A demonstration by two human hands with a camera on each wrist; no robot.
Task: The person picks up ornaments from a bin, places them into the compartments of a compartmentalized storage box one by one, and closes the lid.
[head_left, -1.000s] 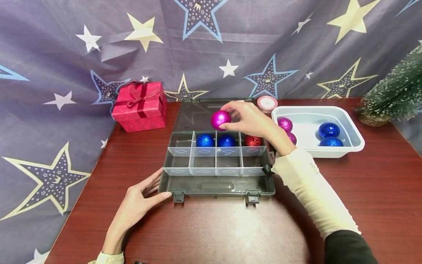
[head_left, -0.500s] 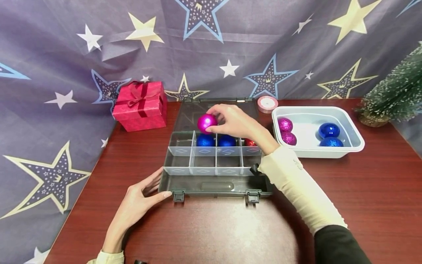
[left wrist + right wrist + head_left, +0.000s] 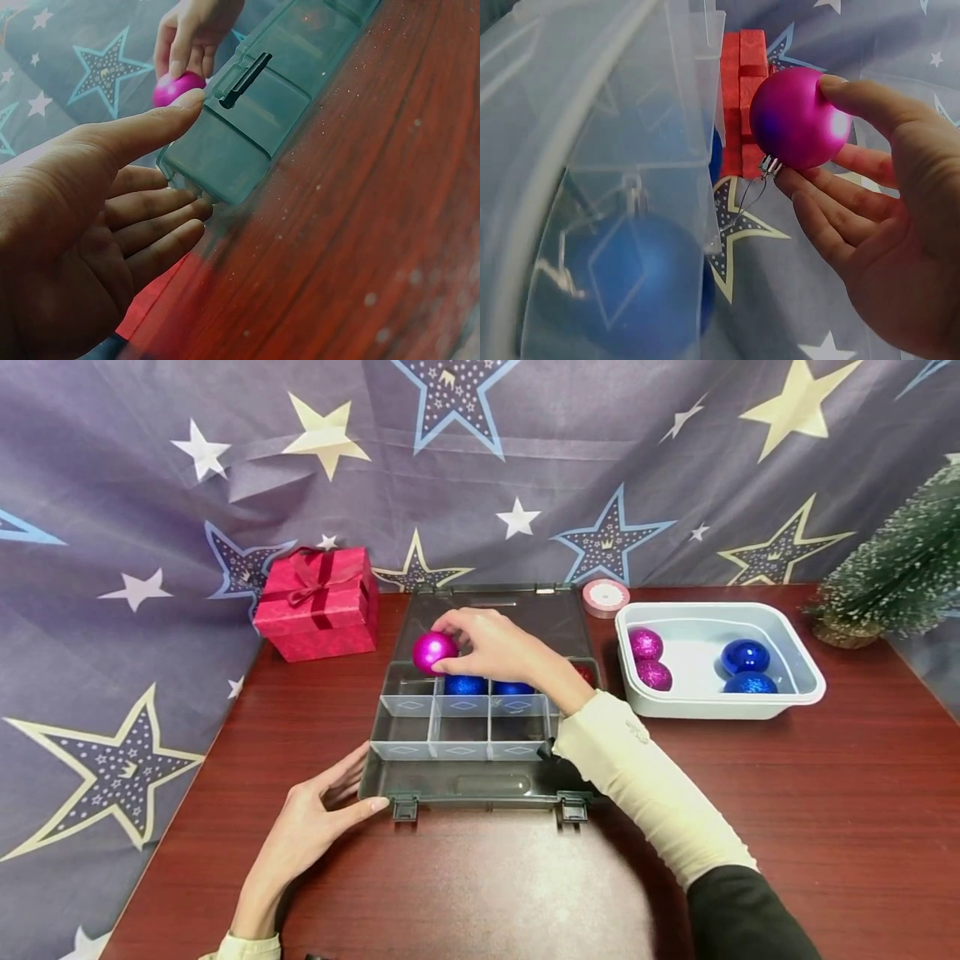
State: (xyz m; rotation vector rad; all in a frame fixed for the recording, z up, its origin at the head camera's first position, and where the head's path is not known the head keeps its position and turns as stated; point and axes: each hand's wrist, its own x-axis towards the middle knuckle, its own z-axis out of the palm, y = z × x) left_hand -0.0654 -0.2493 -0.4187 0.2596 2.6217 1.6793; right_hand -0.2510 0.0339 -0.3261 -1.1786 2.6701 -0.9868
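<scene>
My right hand [image 3: 491, 647] pinches a matte magenta Christmas ball [image 3: 433, 653] between thumb and fingers. It is held over the back-left compartment of a grey see-through divider box [image 3: 491, 787], whose lid lies open behind. A wire hook [image 3: 754, 199] hangs from the ball's silver cap in the right wrist view. In the back row are a glittery blue ball [image 3: 465, 685], a matte blue ball [image 3: 513, 687] and a red ball [image 3: 585, 673] mostly hidden by my right arm. My left hand [image 3: 307, 822] rests at the box's front-left corner, thumb on the edge, fingers extended along the side.
A white tub [image 3: 720, 702] at right holds two glittery magenta balls and two blue balls. Behind stand a ribbon roll [image 3: 606, 598] and a small frosted tree [image 3: 892, 560]. A red gift box [image 3: 318, 602] sits back left, before a starry cloth [image 3: 450, 485].
My right hand has carried the magenta ball leftward, from over the middle of the box to over its back-left compartment. My left hand has stayed at the corner.
</scene>
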